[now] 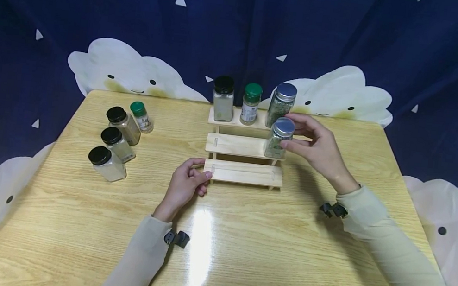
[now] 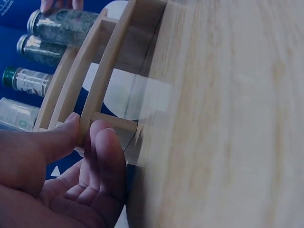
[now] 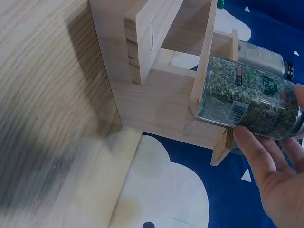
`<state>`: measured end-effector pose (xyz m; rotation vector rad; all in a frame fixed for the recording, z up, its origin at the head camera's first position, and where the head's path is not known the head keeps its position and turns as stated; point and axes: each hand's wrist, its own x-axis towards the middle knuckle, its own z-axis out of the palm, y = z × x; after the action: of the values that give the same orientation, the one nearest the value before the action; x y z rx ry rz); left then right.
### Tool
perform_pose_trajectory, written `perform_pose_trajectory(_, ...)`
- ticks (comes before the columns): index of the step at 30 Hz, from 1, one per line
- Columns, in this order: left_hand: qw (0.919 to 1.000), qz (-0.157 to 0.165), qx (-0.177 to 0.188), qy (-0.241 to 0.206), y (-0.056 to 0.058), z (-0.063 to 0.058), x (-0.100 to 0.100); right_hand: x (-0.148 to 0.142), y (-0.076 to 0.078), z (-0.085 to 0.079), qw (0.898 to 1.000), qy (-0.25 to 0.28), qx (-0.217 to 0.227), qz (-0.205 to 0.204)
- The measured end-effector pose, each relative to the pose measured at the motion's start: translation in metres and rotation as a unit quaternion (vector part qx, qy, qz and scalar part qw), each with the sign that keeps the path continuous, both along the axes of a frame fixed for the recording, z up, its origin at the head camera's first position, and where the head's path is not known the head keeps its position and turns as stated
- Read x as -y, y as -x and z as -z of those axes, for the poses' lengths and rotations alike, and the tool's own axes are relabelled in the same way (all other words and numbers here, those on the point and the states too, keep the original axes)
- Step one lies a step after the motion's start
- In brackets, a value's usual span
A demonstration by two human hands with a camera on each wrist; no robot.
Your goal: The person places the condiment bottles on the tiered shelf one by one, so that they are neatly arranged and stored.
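A three-tier wooden rack point(image 1: 243, 173) stands on the table. My left hand point(image 1: 186, 183) pinches the left end of its lowest step, thumb on top and fingers beneath, as the left wrist view also shows. With thumb and fingers, my right hand point(image 1: 316, 147) holds a glass jar of dried green herbs point(image 3: 251, 97) with a silver lid, upright at the right end of the middle step. On the top step stand a black-lidded jar point(image 1: 222, 100), a green-lidded jar point(image 1: 250, 105) and a second silver-lidded herb jar point(image 1: 280, 104), partly hidden behind the held one.
Left of the rack, three black-lidded jars point(image 1: 110, 164) and a small green-lidded jar point(image 1: 142, 117) stand in a loose group on the table point(image 1: 268, 249). A dark blue curtain point(image 1: 232, 31) with white clouds hangs behind the table's far edge.
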<state>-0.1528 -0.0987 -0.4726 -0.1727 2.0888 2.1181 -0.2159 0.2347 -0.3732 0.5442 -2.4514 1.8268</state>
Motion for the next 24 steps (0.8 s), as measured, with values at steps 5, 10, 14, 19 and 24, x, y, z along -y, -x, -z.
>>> perform_pose_trajectory(5,1.0,0.0,-0.003,0.0,0.0,0.0,-0.001,-0.003,-0.002,0.002,1.0,0.004,0.004,0.012)
perform_pose_trajectory(10,1.0,0.003,-0.007,-0.001,0.0,0.001,0.0,-0.008,-0.008,0.006,0.999,0.039,0.0,0.022)
perform_pose_trajectory(14,1.0,0.002,-0.007,-0.003,0.0,0.001,0.0,-0.013,-0.014,0.012,0.998,0.046,-0.005,0.036)
perform_pose_trajectory(19,1.0,0.001,-0.006,-0.005,0.0,0.001,0.0,-0.018,-0.024,0.023,0.997,0.066,0.019,0.047)
perform_pose_trajectory(24,1.0,0.0,-0.003,-0.002,0.0,0.001,0.0,-0.021,-0.032,0.038,0.991,0.1,0.07,0.052)
